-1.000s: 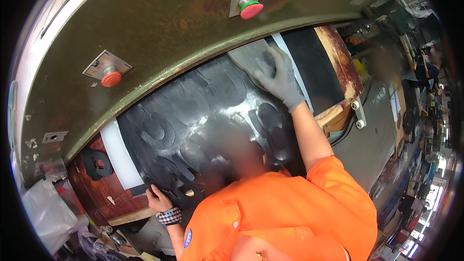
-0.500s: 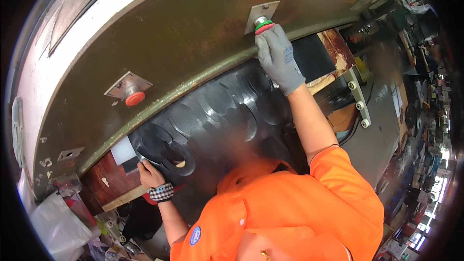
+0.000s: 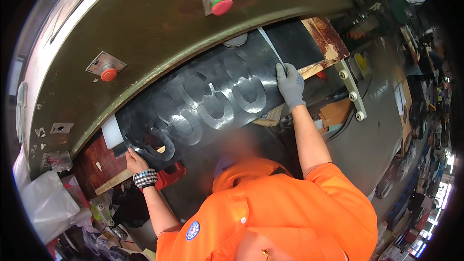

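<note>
A glossy black rubber-like sheet (image 3: 199,97) with several U-shaped outlines lies across the bench under the green machine. At its near left corner my bare left hand (image 3: 137,161) pinches the edge between thumb and fingers. My right hand (image 3: 291,86), in a grey glove, is closed on the sheet's right edge, with the thumb on top. One loose-looking U-shaped piece (image 3: 166,149) sits at the left end, beside a hole in the sheet. A thin pale strip or shiny edge (image 3: 271,46) runs from my right hand toward the machine.
Overhead, the green machine beam (image 3: 159,34) carries a red push button (image 3: 109,73) and a red-and-green one (image 3: 221,6). A round grey disc (image 3: 236,41) rests behind the sheet. A white block (image 3: 112,133) is at left, a roller rail (image 3: 352,89) at right, plastic bags (image 3: 50,205) lower left.
My right hand has let go of the red-and-green button and come down to the sheet's right edge. The sheet now lies flatter in view. My left hand still grips its corner.
</note>
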The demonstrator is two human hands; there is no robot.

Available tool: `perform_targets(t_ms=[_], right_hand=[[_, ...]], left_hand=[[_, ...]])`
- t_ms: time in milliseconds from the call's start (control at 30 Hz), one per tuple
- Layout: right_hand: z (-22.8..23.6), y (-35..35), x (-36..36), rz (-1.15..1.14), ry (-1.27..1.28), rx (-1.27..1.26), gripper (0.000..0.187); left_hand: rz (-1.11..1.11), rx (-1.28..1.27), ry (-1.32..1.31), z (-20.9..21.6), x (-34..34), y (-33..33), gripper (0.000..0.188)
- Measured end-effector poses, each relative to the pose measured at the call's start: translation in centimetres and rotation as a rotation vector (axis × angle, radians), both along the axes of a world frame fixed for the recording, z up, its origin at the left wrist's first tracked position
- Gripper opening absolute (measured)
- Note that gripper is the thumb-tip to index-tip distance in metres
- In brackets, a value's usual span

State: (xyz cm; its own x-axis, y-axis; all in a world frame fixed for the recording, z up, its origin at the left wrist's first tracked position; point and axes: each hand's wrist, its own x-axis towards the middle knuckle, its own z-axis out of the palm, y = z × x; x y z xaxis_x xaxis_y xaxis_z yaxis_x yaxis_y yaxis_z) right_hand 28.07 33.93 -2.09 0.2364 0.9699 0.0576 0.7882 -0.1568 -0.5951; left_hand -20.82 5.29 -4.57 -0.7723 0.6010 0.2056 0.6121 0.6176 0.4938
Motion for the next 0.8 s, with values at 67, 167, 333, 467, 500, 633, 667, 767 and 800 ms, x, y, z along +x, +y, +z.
perform_targets(t_ms=[67, 167, 333, 467, 500, 633, 667, 767, 800], right_hand=[[1.0, -2.1, 0.8, 0.061, 0.063, 0.103, 0.038], [2.6, -5.7, 2.7, 0.05, 0.026, 0.173, 0.029], [4.4, -3.7, 2.4, 0.264, -0.208, 0.556, 0.047], [4.0, -1.9, -2.9, 0.496, -0.366, 0.285, 0.078], [3.9, -2.1, -3.7, 0.538, -0.431, 0.23, 0.083], [3.9, -3.9, -2.7, 0.506, -0.296, 0.14, 0.086], [4.0, -4.4, -1.7, 0.527, -0.273, 0.205, 0.086], [5.1, -3.7, 1.8, 0.576, 0.237, 0.028, 0.087], [5.6, -3.6, 3.3, 0.536, 0.421, -0.027, 0.088]], left_hand=[[-0.062, 0.151, 0.039, -0.3, 0.6, -1.6, 0.048], [-0.051, 0.25, -0.059, -0.5, 3.0, -5.6, 0.041], [0.082, 0.281, 0.045, 4.2, 6.7, -5.5, 0.028], [-0.141, 0.486, 0.032, 15.0, 12.3, 0.2, 0.035], [-0.276, 0.555, 0.011, 17.9, 15.2, 0.9, 0.034], [-1.386, 0.982, -0.592, 26.2, 23.9, 3.6, 0.013], [-1.584, 0.979, -0.809, 27.6, 25.1, 4.0, 0.013], [-1.658, 0.99, -1.104, 31.5, 28.3, 4.1, 0.02], [-1.683, 1.014, -1.158, 31.6, 29.0, 4.3, 0.022]])
